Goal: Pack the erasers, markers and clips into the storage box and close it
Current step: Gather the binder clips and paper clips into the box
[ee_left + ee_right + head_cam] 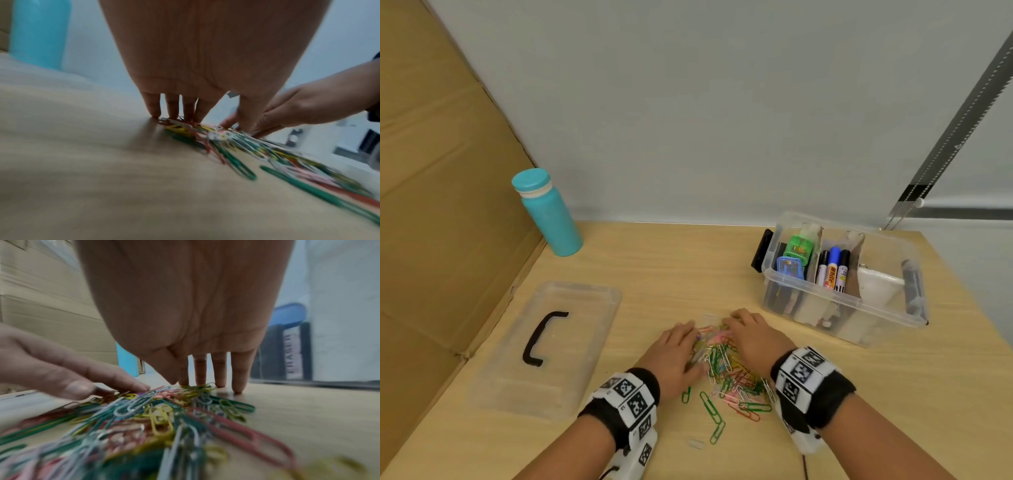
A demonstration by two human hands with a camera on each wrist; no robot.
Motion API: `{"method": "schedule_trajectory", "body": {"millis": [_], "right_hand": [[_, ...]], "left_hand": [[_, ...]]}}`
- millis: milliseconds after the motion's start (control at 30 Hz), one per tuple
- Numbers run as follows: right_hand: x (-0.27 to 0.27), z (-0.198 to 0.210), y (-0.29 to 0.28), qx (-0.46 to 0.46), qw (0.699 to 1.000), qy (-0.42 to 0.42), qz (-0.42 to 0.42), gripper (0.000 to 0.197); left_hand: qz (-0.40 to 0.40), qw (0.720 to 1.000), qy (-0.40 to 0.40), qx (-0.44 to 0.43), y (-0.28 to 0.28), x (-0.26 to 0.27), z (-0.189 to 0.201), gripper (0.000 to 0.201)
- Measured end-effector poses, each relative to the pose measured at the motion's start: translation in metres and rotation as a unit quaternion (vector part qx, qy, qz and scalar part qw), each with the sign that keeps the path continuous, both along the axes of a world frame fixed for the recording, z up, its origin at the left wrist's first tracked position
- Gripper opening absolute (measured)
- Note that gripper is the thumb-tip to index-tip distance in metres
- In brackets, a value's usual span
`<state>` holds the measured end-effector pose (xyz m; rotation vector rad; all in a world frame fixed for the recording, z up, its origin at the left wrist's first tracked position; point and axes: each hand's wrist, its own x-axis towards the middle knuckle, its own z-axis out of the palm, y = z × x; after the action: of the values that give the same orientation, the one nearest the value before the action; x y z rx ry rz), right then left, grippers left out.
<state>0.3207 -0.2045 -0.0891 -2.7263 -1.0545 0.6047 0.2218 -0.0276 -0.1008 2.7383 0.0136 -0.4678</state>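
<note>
A heap of coloured paper clips (726,370) lies on the wooden table between my hands. My left hand (677,346) rests on its left side, straight fingers (172,108) touching the far clips (205,134). My right hand (751,337) rests on the right side, fingertips (220,369) on the table behind the clips (156,415). Neither hand holds anything. The clear storage box (842,308) stands open at the right, with a green eraser (798,247), a blue one (790,268) and markers (832,270) in its compartments. Its clear lid (551,342) with a black handle lies to the left.
A teal bottle (548,214) stands at the back left. A cardboard sheet (441,205) walls the left side. Several stray clips (714,416) lie nearer to me than the heap. A grey wall runs behind the table.
</note>
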Motion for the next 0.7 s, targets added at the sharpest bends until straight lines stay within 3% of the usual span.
{"method": "schedule_trajectory", "body": {"millis": [133, 267, 367, 700], "right_hand": [[-0.025, 0.001, -0.038, 0.027, 1.000, -0.002, -0.007, 0.050], [-0.044, 0.003, -0.059, 0.022, 0.999, 0.039, -0.020, 0.082], [-0.057, 0.002, -0.061, 0.009, 1.000, 0.016, -0.015, 0.085], [-0.058, 0.002, -0.042, -0.001, 0.998, -0.018, -0.061, 0.048]], "left_hand": [[-0.054, 0.998, 0.026, -0.012, -0.009, -0.032, 0.007, 0.129], [-0.067, 0.998, 0.016, -0.005, -0.014, -0.042, 0.006, 0.134], [-0.051, 0.999, -0.006, 0.003, -0.017, -0.038, 0.003, 0.120], [0.023, 0.996, -0.069, -0.045, -0.018, -0.028, 0.008, 0.040]]}}
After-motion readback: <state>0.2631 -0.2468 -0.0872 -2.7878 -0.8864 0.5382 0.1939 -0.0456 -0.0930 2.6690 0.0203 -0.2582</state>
